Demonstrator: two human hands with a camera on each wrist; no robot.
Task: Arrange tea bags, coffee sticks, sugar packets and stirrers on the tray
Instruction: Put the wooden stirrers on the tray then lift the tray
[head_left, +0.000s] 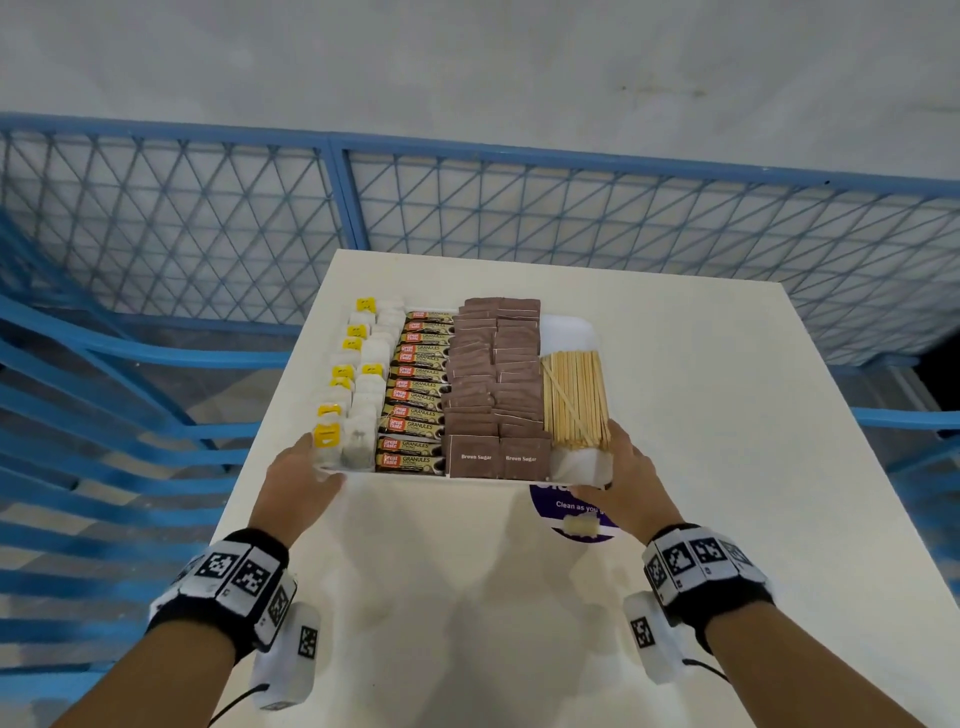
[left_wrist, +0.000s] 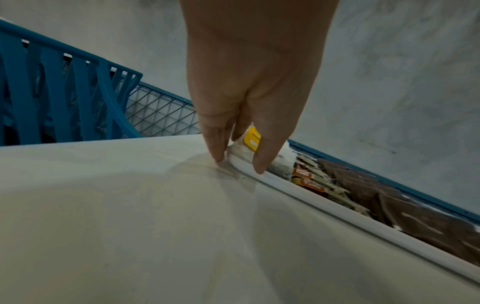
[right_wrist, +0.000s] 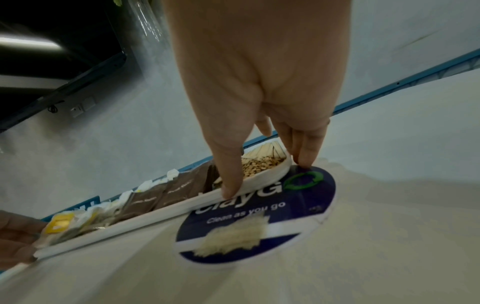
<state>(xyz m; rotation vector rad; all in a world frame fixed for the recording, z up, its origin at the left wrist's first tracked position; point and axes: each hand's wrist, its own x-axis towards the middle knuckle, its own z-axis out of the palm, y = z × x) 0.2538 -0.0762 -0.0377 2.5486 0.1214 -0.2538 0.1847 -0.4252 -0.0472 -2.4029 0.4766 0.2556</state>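
Note:
A white tray (head_left: 569, 330) lies on the white table (head_left: 467, 613). It holds, from left to right, rows of tea bags (head_left: 358, 395) with yellow tags, coffee sticks (head_left: 415, 395), brown sugar packets (head_left: 493, 379) and a bundle of wooden stirrers (head_left: 574, 400). My left hand (head_left: 301, 480) is at the tray's near left corner, thumb on the rim (left_wrist: 337, 207) and straight fingers (left_wrist: 218, 144) beside it on the table. My right hand (head_left: 615, 467) is at the near right corner, thumb on the rim (right_wrist: 130, 228) and fingers (right_wrist: 306, 148) down its side.
A round dark blue sticker (head_left: 576, 522) reading "Clean as you go" lies on the table, partly under the tray's near right corner. The table's left edge runs close to the tea bags. A blue mesh railing (head_left: 208, 218) stands behind and to the left.

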